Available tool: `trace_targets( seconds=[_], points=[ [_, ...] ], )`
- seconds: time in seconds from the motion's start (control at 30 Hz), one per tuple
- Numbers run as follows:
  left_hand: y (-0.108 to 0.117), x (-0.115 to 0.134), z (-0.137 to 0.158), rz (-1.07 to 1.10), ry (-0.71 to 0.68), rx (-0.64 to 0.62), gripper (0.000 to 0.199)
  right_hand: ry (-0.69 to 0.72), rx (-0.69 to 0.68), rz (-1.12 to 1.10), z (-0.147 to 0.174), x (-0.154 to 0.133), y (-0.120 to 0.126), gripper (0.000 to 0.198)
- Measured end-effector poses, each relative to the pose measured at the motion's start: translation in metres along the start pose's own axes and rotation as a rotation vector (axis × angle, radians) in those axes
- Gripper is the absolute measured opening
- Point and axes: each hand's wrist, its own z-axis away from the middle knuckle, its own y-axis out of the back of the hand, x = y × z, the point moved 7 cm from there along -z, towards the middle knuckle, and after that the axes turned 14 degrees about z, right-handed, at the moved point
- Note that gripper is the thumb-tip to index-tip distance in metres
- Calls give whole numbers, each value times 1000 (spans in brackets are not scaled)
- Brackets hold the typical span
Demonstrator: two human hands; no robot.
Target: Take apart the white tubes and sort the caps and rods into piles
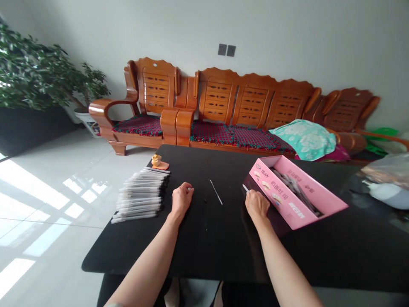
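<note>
Black tabletop fronts wooden seating, left fingers closed on a pale piece, right fingers pinching a white tube.

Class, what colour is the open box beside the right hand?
The box is pink; the head view shows it best.

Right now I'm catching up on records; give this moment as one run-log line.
left hand: holding pale piece | right hand: holding pale stick, beside pink box | between hands: thin rod | by left hand: pen row

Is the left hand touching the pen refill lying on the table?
Apart. The head view plainly shows black tabletop between the left hand and the pen refill.
</note>
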Motion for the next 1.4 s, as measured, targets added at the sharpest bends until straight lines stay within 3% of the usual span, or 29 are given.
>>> trace_targets(
  seconds=[0.17,0.27,0.37,0.53,0.67,0.8,1.1,1.27,1.4],
  points=[
    [-2,-1,0,-133,-38,7,20,54,61,82,-19,8,-8,22],
    [-1,0,0,-155,-90,27,30,62,132,85,-17,2,6,20],
    [0,2,0,-160,-145,41,39,113,166,-55,-1,-20,26,18],
    [2,2,0,-123,-160,61,38,260,-28,-225,35,-81,35,21],
    [0,2,2,-111,-154,14,35,263,-100,-188,44,-104,31,18],
    [-3,0,1,-169,-115,-22,28,216,-126,-188,40,-104,28,18],
    [2,-1,1,-148,-85,53,33,151,-142,-254,50,-106,31,20],
    [18,16,6,-27,-174,92,33,83,-31,-321,55,-105,30,26],
    [43,34,14,-9,-205,91,23,67,22,-359,57,-102,25,28]
  ],
)
